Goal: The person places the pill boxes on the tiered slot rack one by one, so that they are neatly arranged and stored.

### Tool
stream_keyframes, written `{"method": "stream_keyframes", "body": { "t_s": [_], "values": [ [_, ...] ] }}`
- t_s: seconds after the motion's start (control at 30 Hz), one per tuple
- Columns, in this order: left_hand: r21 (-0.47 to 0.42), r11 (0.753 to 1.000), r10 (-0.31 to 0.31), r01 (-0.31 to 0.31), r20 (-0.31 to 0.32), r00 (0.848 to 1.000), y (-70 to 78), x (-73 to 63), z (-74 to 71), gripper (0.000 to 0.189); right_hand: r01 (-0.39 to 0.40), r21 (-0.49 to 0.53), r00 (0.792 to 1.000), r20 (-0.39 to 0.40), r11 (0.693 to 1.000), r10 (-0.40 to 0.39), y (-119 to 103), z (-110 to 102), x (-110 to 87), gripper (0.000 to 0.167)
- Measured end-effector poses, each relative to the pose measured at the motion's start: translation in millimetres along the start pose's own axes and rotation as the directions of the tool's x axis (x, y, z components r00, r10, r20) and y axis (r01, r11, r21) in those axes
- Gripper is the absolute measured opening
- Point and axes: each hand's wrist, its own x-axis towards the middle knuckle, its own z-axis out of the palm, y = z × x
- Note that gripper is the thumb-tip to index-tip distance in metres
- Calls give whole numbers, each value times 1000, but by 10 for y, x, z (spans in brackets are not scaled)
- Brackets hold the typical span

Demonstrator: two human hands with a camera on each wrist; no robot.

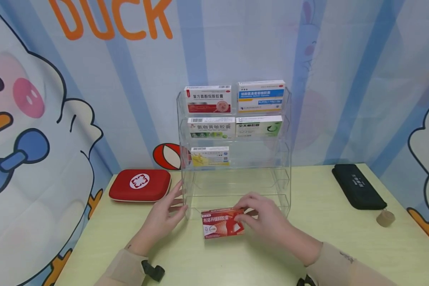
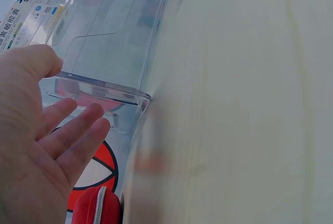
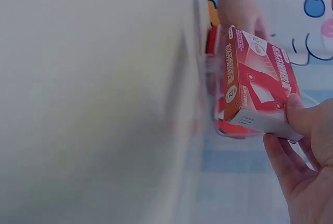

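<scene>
A red medicine box [image 1: 219, 225] is pinched at its right end between the thumb and fingers of my right hand [image 1: 268, 216]. It hangs just in front of the lowest tier of a clear tiered display rack [image 1: 236, 174]. The right wrist view shows the same medicine box [image 3: 260, 78] from its end, with the right hand [image 3: 312, 146] gripping it. My left hand [image 1: 164, 212] is at the rack's lower left side, fingers spread. In the left wrist view the left hand [image 2: 47, 125] has its thumb and fingers either side of the clear rack edge [image 2: 104, 85].
Several medicine boxes stand on the rack's upper tiers, among them a white and red box [image 1: 208, 99] and a yellow and white box [image 1: 210, 156]. A red first-aid case [image 1: 140, 185] lies to the left. To the right lies a black pouch [image 1: 359, 186] with a small tan cylinder [image 1: 385, 218].
</scene>
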Motion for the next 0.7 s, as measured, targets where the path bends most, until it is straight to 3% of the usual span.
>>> {"method": "stream_keyframes", "body": {
  "t_s": [0.2,0.43,0.7],
  "values": [
    [-3,1000,6,-6,0,1000,-14,8,6,90,59,-65,986,-154,996,-69,-66,-354,84,23],
    [-4,1000,21,-21,-4,1000,-24,9,4,91,106,-162,934,-321,981,-154,-70,-744,211,25],
    [-19,999,40,-40,-9,999,-25,7,-2,92,97,-159,885,-437,983,-158,-42,-1062,370,21]
  ]
}}
